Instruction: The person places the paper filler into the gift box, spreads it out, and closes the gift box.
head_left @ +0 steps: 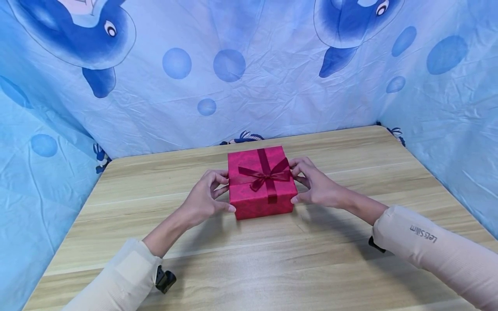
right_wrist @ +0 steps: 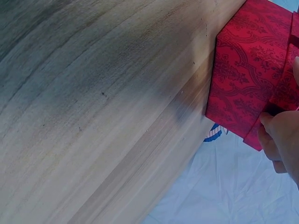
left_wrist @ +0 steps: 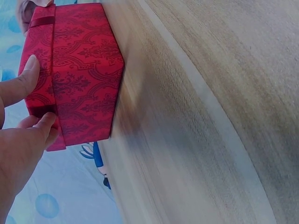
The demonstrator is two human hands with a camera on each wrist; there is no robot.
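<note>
A red gift box with a darker damask pattern sits upright on the table. Its lid is on, crossed by a dark red ribbon tied in a bow. My left hand holds the lid's left side, thumb near the front corner and fingers bent along the edge. On the opposite side, my right hand grips the lid in the same way. In the left wrist view, the fingertips touch the lid rim by the ribbon. The right wrist view shows fingertips at the ribbon too; part of that hand is cut off.
The wood-grain table extends around the box. Behind and beside it hangs a blue cloth backdrop with cartoon dolphins and bubbles. Small black devices, including one at the left wrist, stick out beneath the beige sleeves.
</note>
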